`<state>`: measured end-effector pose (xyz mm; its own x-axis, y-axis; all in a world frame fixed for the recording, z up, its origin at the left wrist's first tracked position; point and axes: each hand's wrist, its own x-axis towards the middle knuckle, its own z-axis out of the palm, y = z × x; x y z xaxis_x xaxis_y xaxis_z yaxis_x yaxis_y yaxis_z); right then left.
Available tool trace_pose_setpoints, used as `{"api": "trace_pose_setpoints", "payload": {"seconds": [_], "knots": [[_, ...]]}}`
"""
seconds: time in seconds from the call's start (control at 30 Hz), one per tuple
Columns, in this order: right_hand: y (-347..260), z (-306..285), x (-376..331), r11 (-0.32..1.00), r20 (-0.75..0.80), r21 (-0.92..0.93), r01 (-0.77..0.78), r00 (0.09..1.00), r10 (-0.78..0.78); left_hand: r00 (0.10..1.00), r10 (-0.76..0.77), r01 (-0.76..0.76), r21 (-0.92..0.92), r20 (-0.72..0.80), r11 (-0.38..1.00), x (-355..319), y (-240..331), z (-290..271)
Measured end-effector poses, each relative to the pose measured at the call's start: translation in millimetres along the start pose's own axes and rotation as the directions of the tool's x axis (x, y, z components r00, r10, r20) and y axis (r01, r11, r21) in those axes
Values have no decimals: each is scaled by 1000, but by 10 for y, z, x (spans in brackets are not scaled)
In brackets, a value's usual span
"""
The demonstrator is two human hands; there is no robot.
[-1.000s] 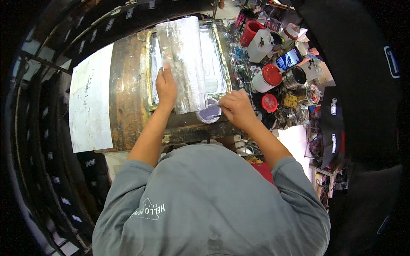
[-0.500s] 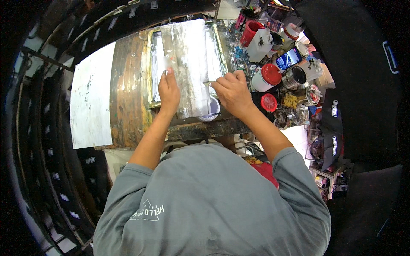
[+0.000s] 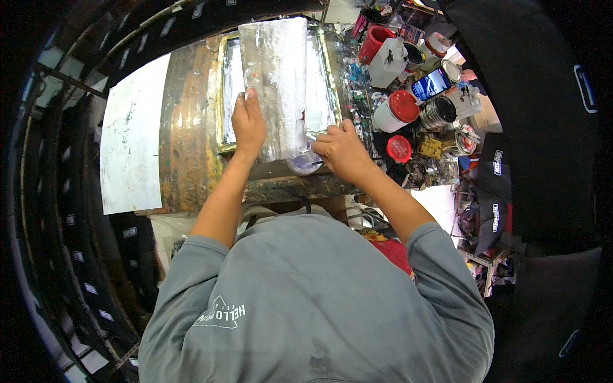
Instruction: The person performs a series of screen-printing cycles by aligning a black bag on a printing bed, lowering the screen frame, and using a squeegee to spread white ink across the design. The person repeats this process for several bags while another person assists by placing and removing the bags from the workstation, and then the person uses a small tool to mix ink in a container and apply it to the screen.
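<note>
- Grey long-sleeved shirt (image 3: pixel 306 300): filled the lower centre of the frame; both forearms ran from it up toward the bench.
- Left hand (image 3: pixel 248 124): lay flat, palm down, fingers pressed together, on the lower left part of the whitish sheet, pinning it.
- Right hand (image 3: pixel 341 150): curled, fingers bunched as if pinching a thin dark tool at the sheet's lower right corner; the tool itself was too small to identify.
- Small pale dish (image 3: pixel 305 165): sat at the bench's near edge, just beside the right hand, partly hidden by it.
- Whitish sheet (image 3: pixel 278 70): lay in the centre of the frame over the gilt-edged tray (image 3: pixel 225 89); its long axis ran from the near edge of the bench toward the top of the frame, far end pointing away from the person, slightly tilted.
- Rust-brown bench top (image 3: pixel 188 140): bore the tray; a paint-smeared white board (image 3: pixel 131 137) lay to its left.
- Right of the tray: red-lidded white tub (image 3: pixel 396 112), loose red lid (image 3: pixel 399 148), open metal tin (image 3: pixel 437 112), white jug (image 3: pixel 389 64), red cup (image 3: pixel 375 39), crowded close together.
- Risk, as judged: the sheet might have slid or creased had the left palm lifted; the dish at the edge might have tipped off if nudged by the right wrist; the crowded tins stood near that elbow's sweep.
</note>
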<state>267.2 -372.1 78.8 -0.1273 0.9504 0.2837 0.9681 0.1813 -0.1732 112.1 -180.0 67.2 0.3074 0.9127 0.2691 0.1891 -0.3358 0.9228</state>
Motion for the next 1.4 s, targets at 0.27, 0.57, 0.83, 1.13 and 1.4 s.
{"api": "trace_pose_setpoints", "payload": {"seconds": [0.27, 0.57, 0.83, 1.13, 1.4], "knots": [[-2, 55, -25, 998, 41, 43, -54, 998, 53, 994, 78, -80, -29, -76, 996, 85, 20, -22], [44, -425, 150, 989, -413, 135, -58, 904, 109, 1000, 29, -29, -89, -7, 996, 17, 85, -64], [142, -640, 547, 996, -517, -76, -42, 856, -4, 998, 56, -53, -76, 42, 996, -117, 88, -59], [97, -379, 455, 993, -308, -121, -2, 951, -36, 999, 36, -32, -109, 37, 994, -185, 101, -83], [-64, -122, 129, 997, -81, -60, 52, 995, -57, 997, 52, -54, -50, -50, 997, -187, 51, -34]]}}
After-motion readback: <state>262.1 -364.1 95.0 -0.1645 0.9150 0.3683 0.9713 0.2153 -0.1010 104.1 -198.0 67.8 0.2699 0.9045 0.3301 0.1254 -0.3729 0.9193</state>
